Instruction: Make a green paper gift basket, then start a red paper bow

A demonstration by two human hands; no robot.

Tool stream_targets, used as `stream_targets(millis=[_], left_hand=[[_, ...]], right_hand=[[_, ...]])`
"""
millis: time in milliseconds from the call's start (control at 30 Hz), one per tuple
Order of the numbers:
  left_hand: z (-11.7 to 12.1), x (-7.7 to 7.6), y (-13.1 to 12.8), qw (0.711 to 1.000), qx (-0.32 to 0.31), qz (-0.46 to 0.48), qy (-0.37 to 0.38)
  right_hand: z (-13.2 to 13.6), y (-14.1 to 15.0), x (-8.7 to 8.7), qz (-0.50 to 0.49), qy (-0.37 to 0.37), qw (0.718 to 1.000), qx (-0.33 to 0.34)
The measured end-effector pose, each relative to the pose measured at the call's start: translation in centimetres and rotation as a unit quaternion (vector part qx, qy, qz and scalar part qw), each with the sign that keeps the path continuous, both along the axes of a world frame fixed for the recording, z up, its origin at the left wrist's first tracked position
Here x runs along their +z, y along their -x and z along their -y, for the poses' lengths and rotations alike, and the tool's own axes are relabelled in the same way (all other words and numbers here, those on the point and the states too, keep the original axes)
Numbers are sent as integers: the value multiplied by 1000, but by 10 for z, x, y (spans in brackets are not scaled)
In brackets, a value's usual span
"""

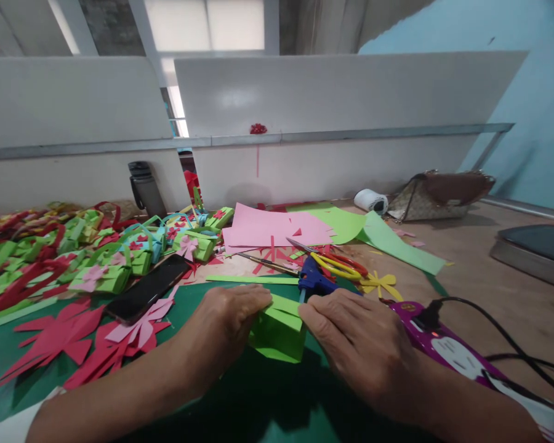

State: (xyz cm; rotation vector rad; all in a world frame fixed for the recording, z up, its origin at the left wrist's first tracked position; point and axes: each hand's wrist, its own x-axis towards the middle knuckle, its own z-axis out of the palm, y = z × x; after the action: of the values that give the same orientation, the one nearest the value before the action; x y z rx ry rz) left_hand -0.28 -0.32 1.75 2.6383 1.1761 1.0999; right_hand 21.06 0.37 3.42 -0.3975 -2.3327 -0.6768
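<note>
Between the two hands, over a green mat (240, 400), sits a small green paper box (281, 337), its folded top edge level with the fingers and its body hanging below them. While the left hand (228, 320) pinches the upper left corner of the box, the right hand (360, 338) pinches the upper right one; how the thumbs lie underneath cannot be told. Just beyond the box, near the right hand's fingers, is a blue glue gun (314, 278), with yellow-handled scissors (339, 266) beside it. Pink paper (277, 229) lies farther back. To the left are a black phone (148, 289), red paper cutouts (67, 332) and a pile of small paper bags (104, 264). A purple power strip (436, 338) lies to the right.
</note>
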Motion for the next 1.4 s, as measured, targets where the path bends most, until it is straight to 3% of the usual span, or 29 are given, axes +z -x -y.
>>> stream_targets(millis=[300,533,667,800,900,1133,1400], left_hand=[[5,6,-6,1000,-12,12,16],[6,-1,-8,999,-3,34,32],[7,3,-13,997,-39,17,65],[7,7,-17,997,-64,22,33],[6,9,-18,998,-56,32,29],[7,12,-17,989,-65,51,126],[9,11,-18,982,-55,71,167]], right_hand=[[0,1,1,7,-7,1000,3],[1,-1,-1,7,-26,1000,4],[1,-1,0,7,-24,1000,5],[1,1,1,11,-14,1000,16],[1,1,1,-10,14,1000,19],[-3,0,-6,-45,133,990,30],[-7,6,-11,-47,142,988,39]])
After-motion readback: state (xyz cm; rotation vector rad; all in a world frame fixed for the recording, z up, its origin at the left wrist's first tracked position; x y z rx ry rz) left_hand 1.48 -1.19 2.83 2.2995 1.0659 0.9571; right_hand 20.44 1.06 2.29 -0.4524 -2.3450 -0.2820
